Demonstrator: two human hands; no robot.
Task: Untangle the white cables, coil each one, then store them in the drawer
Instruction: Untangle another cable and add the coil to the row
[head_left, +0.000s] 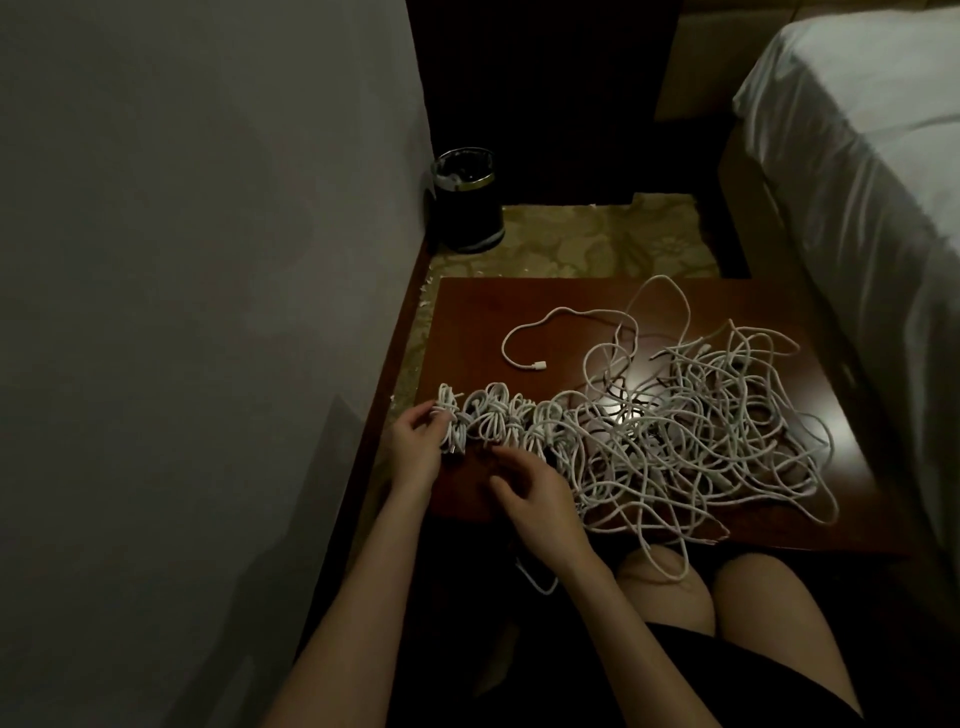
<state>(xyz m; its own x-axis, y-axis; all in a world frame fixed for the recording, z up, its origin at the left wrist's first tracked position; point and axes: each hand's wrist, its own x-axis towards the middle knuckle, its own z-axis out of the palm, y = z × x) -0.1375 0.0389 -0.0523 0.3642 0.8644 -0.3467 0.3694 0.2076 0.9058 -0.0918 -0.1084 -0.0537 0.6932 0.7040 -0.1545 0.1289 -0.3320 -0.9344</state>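
dim light falls on the reddish-brown wooden tabletop (467, 317) we sit at, where the white cables lie. at the near left edge a row of coiled bundles (498, 423) runs left to right; we count about four, though the rightmost ones merge into the mess and the number is unsure. our left hand (415, 447) curls its fingers round the leftmost bundle (448, 415) and holds it on the table. our right hand (530, 493) hovers just beside it at 5 o'clock, fingers loosely bent and gripping nothing. from 3 o'clock of the bundles the tangled heap of cables (701, 426) spreads over the right half of the table, too knotted to count, with loops hanging over the near edge onto our knee (660, 587). one loose cable end with a plug (537, 365) lies at 12 o'clock of the bundles, apart from them. we can read no writing or brand on anything. farther off at 12 o'clock a dark round bin (467, 202) stands on patterned carpet (597, 239); a white-sheeted bed (857, 130) lies at 2 o'clock, and a grey wall (208, 260) at 9 o'clock.
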